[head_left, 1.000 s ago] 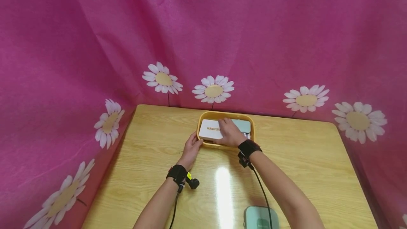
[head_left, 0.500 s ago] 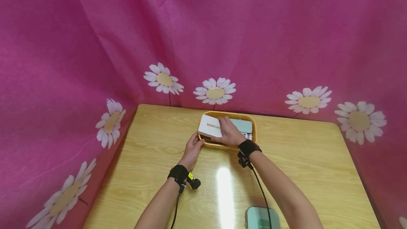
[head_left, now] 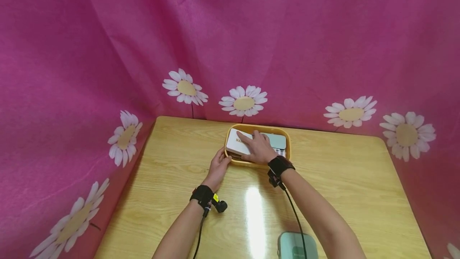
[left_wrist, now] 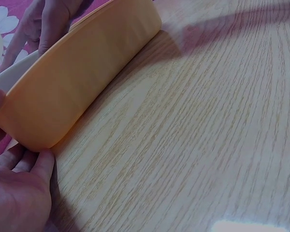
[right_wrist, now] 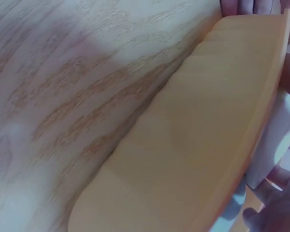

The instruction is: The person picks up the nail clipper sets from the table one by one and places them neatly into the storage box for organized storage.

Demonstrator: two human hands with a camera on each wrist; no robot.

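Near the table's far edge stands a yellow plastic basket (head_left: pixel 289 147), its left end held by my left hand (head_left: pixel 217 167). In the left wrist view, the left thumb is at the rim and several fingers (left_wrist: pixel 41 166) reach under the bottom corner. Inside lies a white manicure box (head_left: pixel 234 143) with gold lettering, slightly askew. My right hand (head_left: pixel 259 147) holds this box by its right end, thumb on the near side, index finger stretched over the top and partly covering the lettering. To its right in the basket is a pale green case (head_left: pixel 277 141).
A striped black-and-white item (head_left: pixel 280 152) shows beside the green case in the basket. Another mint-green case (head_left: pixel 296 245) lies at the table's (head_left: pixel 172 147) front edge, with the right wrist's cable across it. A pink flowered curtain (head_left: pixel 287 51) hangs behind the table.
The white box's left end rose and tipped, and it now sits askew in the basket. My right index finger has stretched out across its top. The left hand stays at the basket's end.
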